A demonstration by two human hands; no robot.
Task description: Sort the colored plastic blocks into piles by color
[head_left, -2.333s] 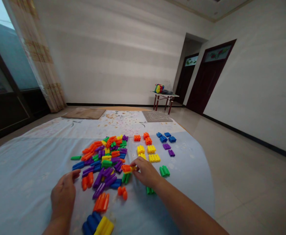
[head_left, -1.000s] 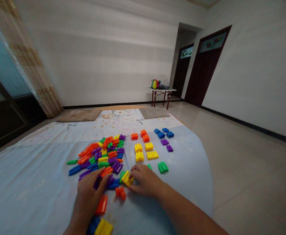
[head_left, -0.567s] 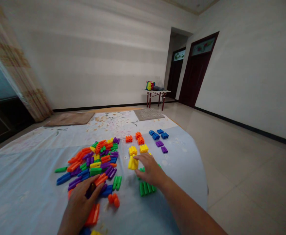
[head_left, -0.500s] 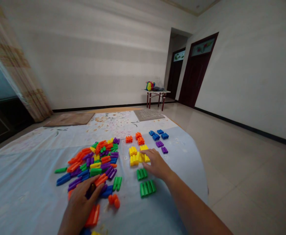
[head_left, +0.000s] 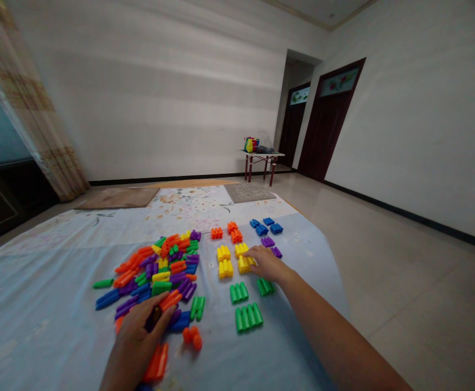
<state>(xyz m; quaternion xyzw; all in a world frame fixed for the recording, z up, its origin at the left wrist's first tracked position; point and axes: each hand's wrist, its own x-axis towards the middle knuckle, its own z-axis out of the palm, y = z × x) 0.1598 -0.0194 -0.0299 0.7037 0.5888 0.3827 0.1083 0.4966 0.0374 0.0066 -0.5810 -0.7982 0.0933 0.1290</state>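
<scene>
"What's biggest?"

"The pale blue cloth (head_left: 50, 309), then the mixed heap (head_left: 162, 276) of plastic pieces on it. Make the heap the clock's centre, twelve pointing away from the wearer."

"The hands?"

"Left hand (head_left: 137, 328) at six, right hand (head_left: 267, 263) at three."

"And the groups?"

"Four yellow pieces (head_left: 225, 269) at three, three green ones (head_left: 239, 293) at four, four blue ones (head_left: 261, 230) at two, three orange ones (head_left: 236, 236) nearer at two."

"Single pieces?"

"Left thumb and forefinger pinch an orange piece (head_left: 172, 299) at five. Right fingertips touch one yellow piece; I can't tell whether they grip it."
</scene>
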